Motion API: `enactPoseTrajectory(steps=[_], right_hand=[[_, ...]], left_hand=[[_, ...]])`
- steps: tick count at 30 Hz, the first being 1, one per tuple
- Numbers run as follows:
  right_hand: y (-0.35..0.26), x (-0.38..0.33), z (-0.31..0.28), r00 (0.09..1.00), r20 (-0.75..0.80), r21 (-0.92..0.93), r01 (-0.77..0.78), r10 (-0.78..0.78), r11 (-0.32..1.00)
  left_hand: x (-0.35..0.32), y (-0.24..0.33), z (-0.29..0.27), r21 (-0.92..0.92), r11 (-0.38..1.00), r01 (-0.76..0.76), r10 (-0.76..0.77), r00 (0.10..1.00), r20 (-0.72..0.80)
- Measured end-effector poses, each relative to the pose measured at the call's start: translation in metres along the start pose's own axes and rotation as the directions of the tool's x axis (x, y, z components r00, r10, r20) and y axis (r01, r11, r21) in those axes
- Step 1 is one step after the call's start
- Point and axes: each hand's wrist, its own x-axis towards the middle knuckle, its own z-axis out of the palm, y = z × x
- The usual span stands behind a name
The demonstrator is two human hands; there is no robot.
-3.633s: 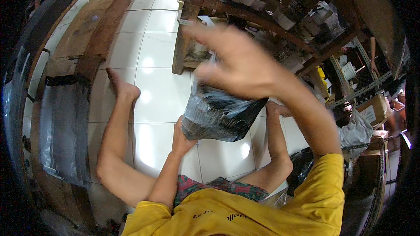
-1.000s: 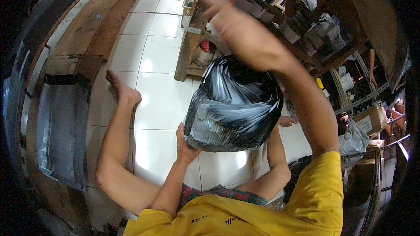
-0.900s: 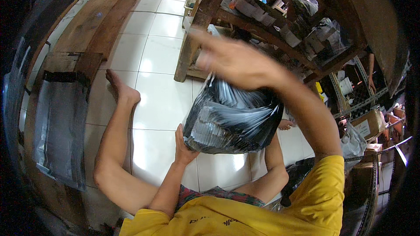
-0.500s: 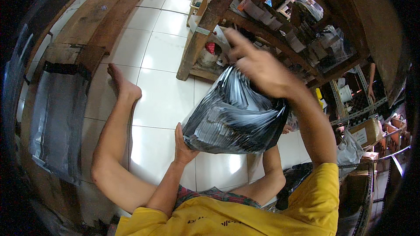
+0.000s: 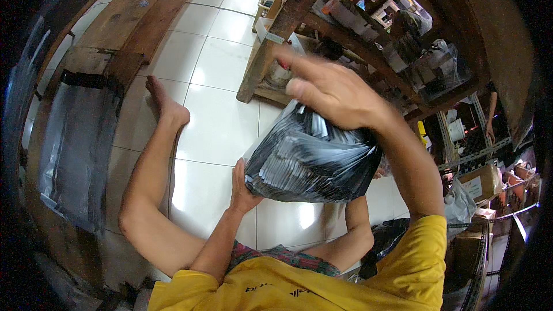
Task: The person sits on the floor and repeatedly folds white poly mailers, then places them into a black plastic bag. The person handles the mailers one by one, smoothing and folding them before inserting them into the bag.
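A thick stack of black plastic bags (image 5: 305,167), its many thin edges fanned and shiny, is held up in front of me above the floor. My left hand (image 5: 243,189) grips its lower left corner, with the fingers partly hidden behind it. Over the upper edge of the stack reaches my right hand (image 5: 340,95), fingers stretched out and thumb apart. Its fingertips are blurred, and I cannot tell whether the palm touches the bags.
To the left lies a long wooden bench (image 5: 124,20) with clear plastic sheeting (image 5: 75,155) over its near part. A wooden shelf (image 5: 268,52) loaded with packages stands ahead to the right. Cardboard boxes (image 5: 481,184) sit at the far right. White tiles (image 5: 216,115) cover the floor.
My right hand has swept slightly left and down over the top of the stack, and its thumb now shows apart from the fingers. My left hand keeps its hold.
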Motion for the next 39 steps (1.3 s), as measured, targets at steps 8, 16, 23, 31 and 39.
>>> enactPoseTrajectory(steps=[8, 16, 23, 31, 39], right_hand=[[0.023, -0.051, -0.046, 0.996, -0.08, 0.029, -0.031, 0.033, 0.999], [0.021, -0.057, -0.015, 0.961, -0.273, -0.152, 0.011, -0.052, 0.988], [0.015, -0.065, -0.02, 0.955, -0.235, -0.282, 0.111, -0.181, 0.953], [-0.015, -0.073, -0.029, 0.996, -0.092, -0.181, -0.007, -0.01, 0.983], [-0.011, -0.045, -0.045, 0.92, 0.256, -0.23, -0.24, 0.296, 0.943]], left_hand=[[0.004, 0.011, -0.002, -0.042, 0.998, 0.045, -0.047, 0.998, -0.032], [-0.002, 0.011, 0.001, -0.047, 0.999, 0.019, -0.021, 0.999, -0.041], [-0.002, 0.012, 0.001, -0.045, 0.998, 0.036, -0.037, 0.999, -0.026], [0.003, 0.009, 0.003, -0.15, 0.982, 0.115, -0.112, 0.993, 0.032], [0.005, 0.008, -0.001, -0.109, 0.985, 0.136, -0.134, 0.991, 0.027]])
